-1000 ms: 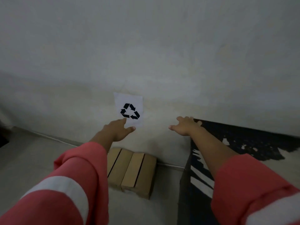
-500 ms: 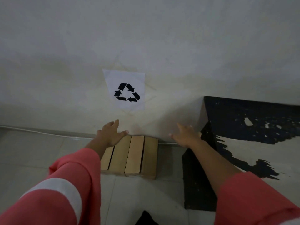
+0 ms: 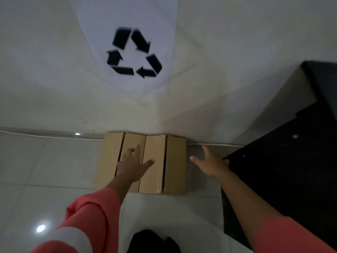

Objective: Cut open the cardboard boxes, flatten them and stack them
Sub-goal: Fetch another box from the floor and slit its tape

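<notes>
left hand: fingers spread, holding nothing, over cardboard boxes | cardboard boxes: brown, side by side on tiled floor, tight against wall base | paper sign on wall above: black recycling-arrows symbol | right hand: splayed, empty, just right of boxes | dark panel far right

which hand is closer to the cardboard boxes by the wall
Left. The left hand is spread over the top of the cardboard boxes; the right hand is off to their right, over the floor.
</notes>
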